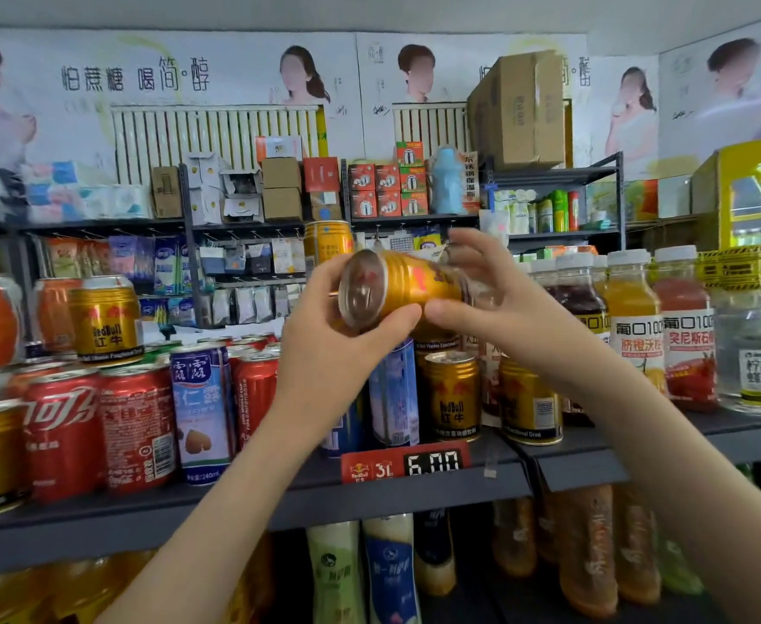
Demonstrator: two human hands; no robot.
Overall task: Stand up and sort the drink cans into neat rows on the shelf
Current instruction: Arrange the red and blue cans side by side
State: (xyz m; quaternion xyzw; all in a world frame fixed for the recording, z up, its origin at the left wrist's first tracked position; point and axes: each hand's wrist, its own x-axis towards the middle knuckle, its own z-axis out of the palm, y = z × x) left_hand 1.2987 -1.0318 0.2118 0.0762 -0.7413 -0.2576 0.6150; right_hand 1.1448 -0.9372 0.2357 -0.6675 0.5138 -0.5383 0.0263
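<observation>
At the centre of the frame, held in the air above the shelf [234, 502], a gold can [408, 281] lies on its side. Its long axis runs left to right, nearly level. One silvery round end is turned left and toward the camera, and the other end is hidden among fingers on the right. The left hand [347, 340] grips the left end, thumb curled under the rim. The right hand [482, 299] clasps the right end, thumb beneath and fingers arched over the top. Both hands are closed on this one can. Its wall is glossy metal, ribbed in rings near the visible end.

On the dark grey shelf stand more cylinders. Five standing gold cans [453, 400] show plainly, and others are partly hidden. There are two slimmer blue-and-white cans [201, 407], and three red cola cans [61, 434] at lower left, with more tops behind. A red-and-black price tag [405, 466] sits on the shelf lip. At right stand at least four white-capped bottles [628, 308] of clear plastic.
</observation>
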